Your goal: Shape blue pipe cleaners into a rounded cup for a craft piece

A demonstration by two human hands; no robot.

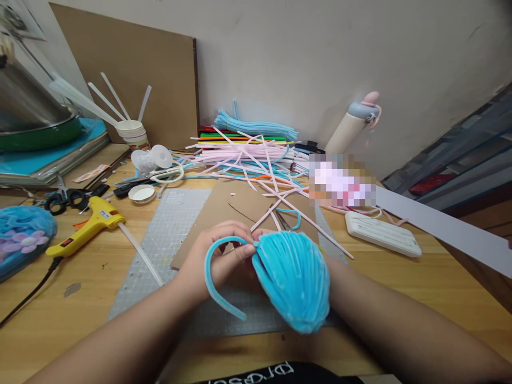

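A plump bundle of bright blue fuzzy pipe cleaners (294,280), gathered to a point at its left end, is held above the work mat. My left hand (224,248) is closed, its thumb and fingers pinching that gathered tip. From the pinch a loose blue pipe cleaner (208,274) curls out to the left and down. My right hand (331,266) is behind the bundle and holds it from the far side; most of its fingers are hidden. Beneath both hands lie a cardboard sheet (212,224) and a grey cutting mat (140,277).
A yellow glue gun (90,226) lies at left, with black scissors (66,197) behind it. Pink pipe cleaners (236,152) are heaped at the back. A paper cup (134,136), a clear spool (150,158), a white power strip (382,234) and a bottle (348,128) stand around.
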